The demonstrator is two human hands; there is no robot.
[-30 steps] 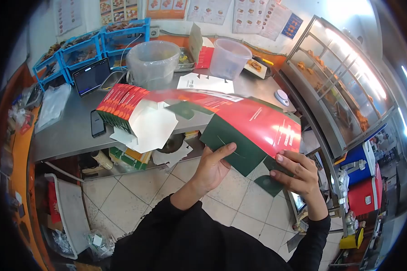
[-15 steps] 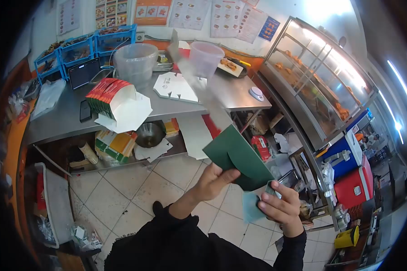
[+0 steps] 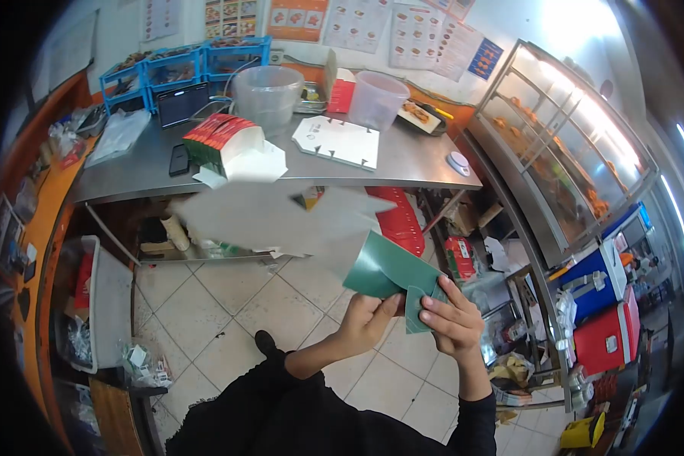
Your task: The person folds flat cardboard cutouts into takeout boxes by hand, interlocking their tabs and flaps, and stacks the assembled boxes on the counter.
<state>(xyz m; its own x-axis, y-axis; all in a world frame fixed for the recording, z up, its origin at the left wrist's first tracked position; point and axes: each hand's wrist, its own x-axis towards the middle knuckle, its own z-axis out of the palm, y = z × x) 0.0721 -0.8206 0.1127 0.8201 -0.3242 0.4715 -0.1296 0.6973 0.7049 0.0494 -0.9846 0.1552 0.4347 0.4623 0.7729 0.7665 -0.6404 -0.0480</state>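
Observation:
A cardboard box blank, green [image 3: 384, 267] on its near end with a red part behind, is held in the air above the floor. Its long white flap [image 3: 266, 220] is blurred by motion and stretches left, in front of the table's edge. My left hand [image 3: 368, 319] pinches the lower edge of the green panel. My right hand [image 3: 452, 315] grips a small green tab at the right end, fingers wrapped over it. On the metal table [image 3: 403, 163] a stack of folded red boxes [image 3: 220, 140] lies beside flat white cardboard [image 3: 338, 142].
Two clear buckets [image 3: 268, 99] and a tablet [image 3: 182, 105] stand along the back of the table. A small white scale [image 3: 457, 163] sits at its right end, near a glass food cabinet [image 3: 562, 144]. A grey bin [image 3: 114, 304] is at the left.
The box blank has turned in my hands: its red face swung away, and the green side and white flap now show. The flap swept left. Both hands stay on the cardboard.

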